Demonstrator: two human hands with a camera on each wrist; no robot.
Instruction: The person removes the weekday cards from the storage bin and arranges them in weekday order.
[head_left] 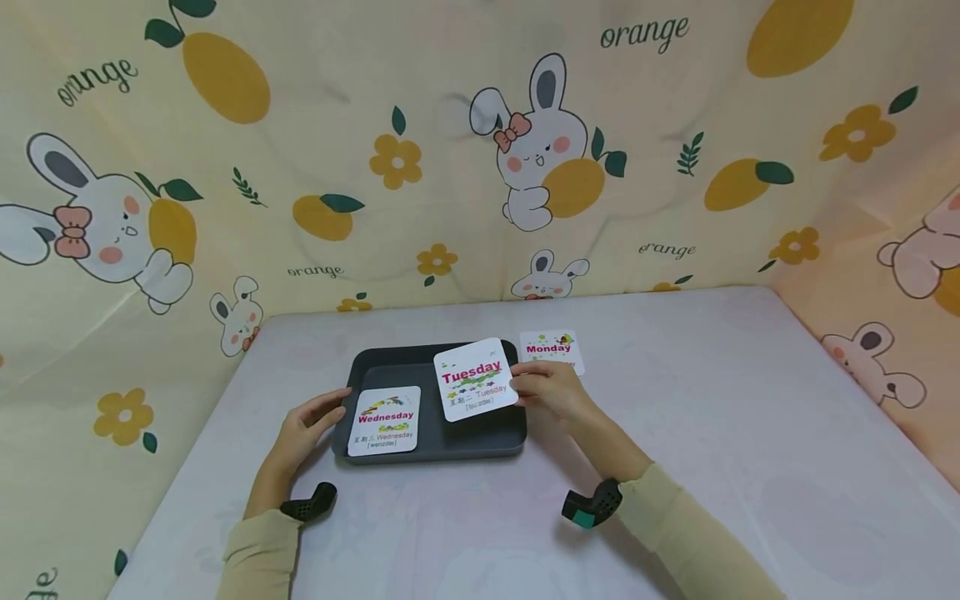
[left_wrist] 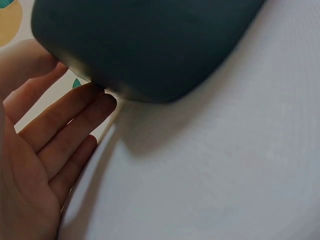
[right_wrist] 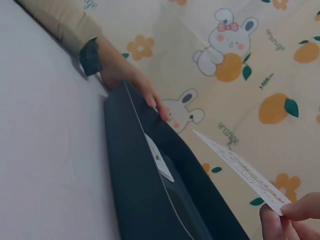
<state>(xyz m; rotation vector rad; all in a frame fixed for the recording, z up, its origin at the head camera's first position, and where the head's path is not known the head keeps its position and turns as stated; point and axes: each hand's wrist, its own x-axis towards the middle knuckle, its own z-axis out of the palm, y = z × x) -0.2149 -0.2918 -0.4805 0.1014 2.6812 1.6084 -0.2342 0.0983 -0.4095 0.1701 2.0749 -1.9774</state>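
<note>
While left hand (head_left: 303,425) steadies tray (head_left: 390,360), right hand (head_left: 551,390) pinches Tuesday card (head_left: 475,379) above it.

We see a white rounded-corner "Tuesday" card with pink lettering (head_left: 476,379) held tilted above the dark grey rectangular plastic tray (head_left: 390,360), over its back right part, its right edge pinched. A matching white "Wednesday" card (head_left: 386,420) lies flat inside the tray at its front left corner. A third white "Monday" card (head_left: 551,347) lies flat just beyond the tray's back right corner, partly hidden.
</note>
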